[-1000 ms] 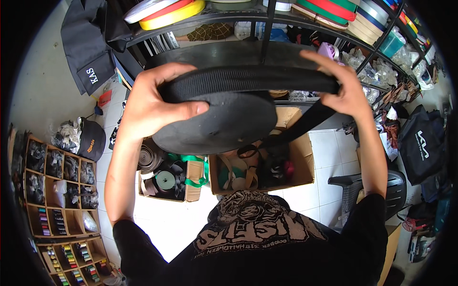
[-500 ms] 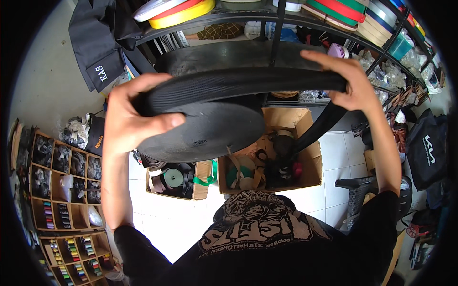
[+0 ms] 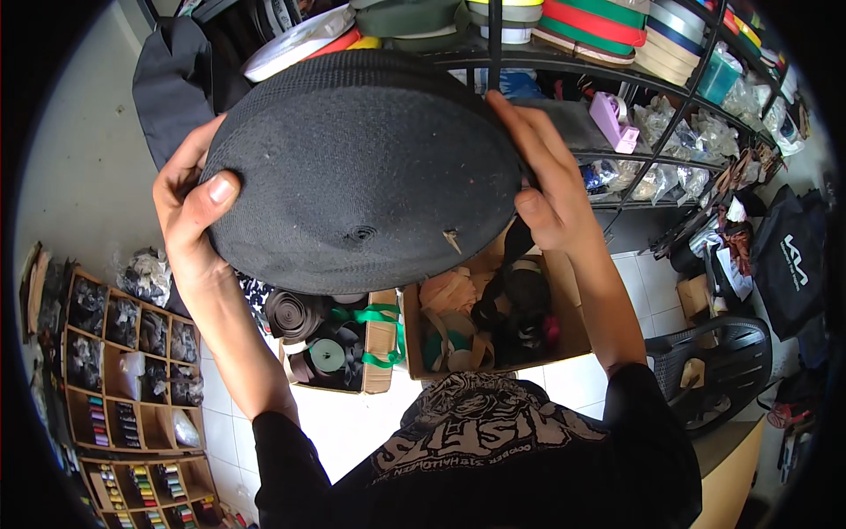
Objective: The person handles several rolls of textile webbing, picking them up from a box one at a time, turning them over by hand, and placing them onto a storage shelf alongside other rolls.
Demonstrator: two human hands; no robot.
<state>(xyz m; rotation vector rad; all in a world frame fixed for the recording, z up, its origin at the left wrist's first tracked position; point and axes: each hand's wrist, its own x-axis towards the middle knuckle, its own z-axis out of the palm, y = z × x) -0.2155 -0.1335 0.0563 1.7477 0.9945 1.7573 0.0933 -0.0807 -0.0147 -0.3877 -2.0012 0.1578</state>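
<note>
A large roll of black webbing strap (image 3: 352,176) is held up in front of me, its flat wound side tilted toward me. My left hand (image 3: 192,198) is closed around the roll's left edge, thumb on the near face. On the opposite edge my right hand (image 3: 553,172) grips with its thumb in front and its fingers over the rim. The small coil centre shows low on the face, and a pale scrap sticks out near the lower right edge. A dark length of strap hangs below my right hand toward the larger cardboard box (image 3: 571,304).
A smaller cardboard box (image 3: 379,361) holds several rolls and green ribbon. Behind, a black metal rack (image 3: 652,75) carries coloured webbing rolls and a lilac tape dispenser (image 3: 614,122). Wooden pigeonholes (image 3: 159,419) with thread spools stand left; a black plastic chair (image 3: 727,361) stands right.
The roll has tipped so its flat side faces me more. My right hand has come in from the stretched outer strap to the roll's edge; the outstretched loop is drawn in.
</note>
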